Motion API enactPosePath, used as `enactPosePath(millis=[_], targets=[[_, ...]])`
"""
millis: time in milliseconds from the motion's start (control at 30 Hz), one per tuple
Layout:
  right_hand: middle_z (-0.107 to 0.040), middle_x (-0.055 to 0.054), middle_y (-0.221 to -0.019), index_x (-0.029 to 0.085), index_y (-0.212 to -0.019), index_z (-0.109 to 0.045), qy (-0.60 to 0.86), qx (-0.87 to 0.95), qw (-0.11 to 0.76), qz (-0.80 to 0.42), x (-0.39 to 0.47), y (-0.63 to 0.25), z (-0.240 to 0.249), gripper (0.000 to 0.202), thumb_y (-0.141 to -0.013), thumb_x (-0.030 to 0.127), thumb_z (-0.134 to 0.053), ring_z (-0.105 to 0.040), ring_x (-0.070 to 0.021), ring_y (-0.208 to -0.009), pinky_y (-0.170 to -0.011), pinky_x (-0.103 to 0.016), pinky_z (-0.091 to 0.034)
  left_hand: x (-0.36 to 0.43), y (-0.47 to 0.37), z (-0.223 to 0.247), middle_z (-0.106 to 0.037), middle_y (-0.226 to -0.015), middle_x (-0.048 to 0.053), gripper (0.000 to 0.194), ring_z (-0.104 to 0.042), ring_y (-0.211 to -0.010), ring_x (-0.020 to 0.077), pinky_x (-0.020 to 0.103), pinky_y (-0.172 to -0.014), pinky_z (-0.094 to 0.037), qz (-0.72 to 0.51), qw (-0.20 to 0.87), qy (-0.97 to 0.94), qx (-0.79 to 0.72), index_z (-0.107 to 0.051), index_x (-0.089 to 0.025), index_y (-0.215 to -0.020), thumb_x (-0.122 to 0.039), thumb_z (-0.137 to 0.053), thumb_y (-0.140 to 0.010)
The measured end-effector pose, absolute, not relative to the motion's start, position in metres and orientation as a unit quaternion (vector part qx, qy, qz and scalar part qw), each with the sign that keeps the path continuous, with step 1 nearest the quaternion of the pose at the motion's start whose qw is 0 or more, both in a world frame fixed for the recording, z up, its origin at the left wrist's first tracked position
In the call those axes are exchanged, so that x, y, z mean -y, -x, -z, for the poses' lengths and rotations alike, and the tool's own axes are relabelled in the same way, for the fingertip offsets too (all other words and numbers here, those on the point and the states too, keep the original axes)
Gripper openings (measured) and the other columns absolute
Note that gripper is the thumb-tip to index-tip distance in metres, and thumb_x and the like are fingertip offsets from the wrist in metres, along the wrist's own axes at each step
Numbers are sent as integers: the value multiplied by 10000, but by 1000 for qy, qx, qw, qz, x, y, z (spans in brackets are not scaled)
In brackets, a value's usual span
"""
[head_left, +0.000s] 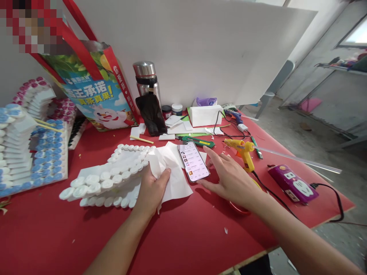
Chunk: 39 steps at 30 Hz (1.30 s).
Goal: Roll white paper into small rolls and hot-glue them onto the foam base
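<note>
My left hand [152,191] is closed on a crumpled white tissue [175,182], part of which spreads over the table. Beside that hand stands a folded white craft piece [114,177], edged with rows of small white rolls; its near right end is hidden by the hand. A phone [195,162] lies face up with a lit list on its screen, its upper left against the tissue. My right hand [232,179] hovers at the phone's right edge, fingers apart, holding nothing; whether a fingertip touches the phone I cannot tell.
Behind are a green utility knife [195,141], a tissue pack [205,115], a steel thermos [145,78] and a printed bag [100,88]. Rightward lie a yellow glue gun [243,151] and a purple power strip [294,184] with cords. Blue-and-white craft pieces [50,152] stand left.
</note>
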State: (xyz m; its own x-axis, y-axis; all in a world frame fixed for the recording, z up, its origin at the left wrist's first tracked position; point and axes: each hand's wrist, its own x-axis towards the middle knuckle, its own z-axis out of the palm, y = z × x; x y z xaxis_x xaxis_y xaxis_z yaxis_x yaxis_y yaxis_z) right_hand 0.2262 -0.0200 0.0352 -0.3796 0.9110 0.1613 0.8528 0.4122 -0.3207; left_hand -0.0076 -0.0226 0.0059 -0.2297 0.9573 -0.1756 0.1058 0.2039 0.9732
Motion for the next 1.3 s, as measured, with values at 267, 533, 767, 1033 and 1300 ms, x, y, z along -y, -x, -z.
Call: enactPosePath(millis=[267, 533, 767, 1033, 1300], targets=[[-719, -136, -1116, 201, -1557, -297, 510, 827, 208, -111, 11, -226, -37, 713, -950, 419, -599, -636, -350, -1082, -875, -514, -537, 22, 8, -4, -767, -1007, 91, 416, -715, -904, 294, 383, -803, -543, -466, 447, -432, -630, -677, -166, -1115, -432, -731, -800], [-612, -139, -1421, 217, -1596, -225, 423, 871, 212, -135, -8, -219, -32, 780, -949, 429, -606, -439, -335, -1402, -1080, -557, -432, 21, 8, -3, -759, -1081, 98, 431, -711, -976, 298, 388, -842, -545, -483, 450, -440, -609, -670, -179, -1166, -425, -724, -816], [-611, -174, -1420, 178, -1594, -241, 425, 880, 177, -119, -8, -218, -29, 812, -936, 463, -622, -420, -335, -1439, -1107, -567, -402, 22, 8, -2, -758, -1084, 106, 423, -715, -974, 303, 385, -832, -551, -481, 465, -434, -604, -676, -176, -1158, -427, -726, -821], [-510, -182, -1525, 174, -1595, -243, 424, 889, 139, -105, 10, -231, -32, 803, -959, 537, -571, -424, -320, -1441, -1137, -558, -394, 22, 7, -6, -760, -1041, 102, 416, -714, -956, 307, 387, -812, -550, -474, 457, -435, -614, -682, -163, -1124, -436, -727, -813], [-485, -175, -1551, 201, -1607, -201, 413, 895, 142, -86, 15, -237, -28, 804, -975, 584, -518, -443, -339, -1426, -1115, -605, -404, 22, 8, -1, -767, -1043, 98, 421, -719, -976, 311, 395, -839, -547, -474, 459, -427, -618, -673, -178, -1129, -439, -737, -806]])
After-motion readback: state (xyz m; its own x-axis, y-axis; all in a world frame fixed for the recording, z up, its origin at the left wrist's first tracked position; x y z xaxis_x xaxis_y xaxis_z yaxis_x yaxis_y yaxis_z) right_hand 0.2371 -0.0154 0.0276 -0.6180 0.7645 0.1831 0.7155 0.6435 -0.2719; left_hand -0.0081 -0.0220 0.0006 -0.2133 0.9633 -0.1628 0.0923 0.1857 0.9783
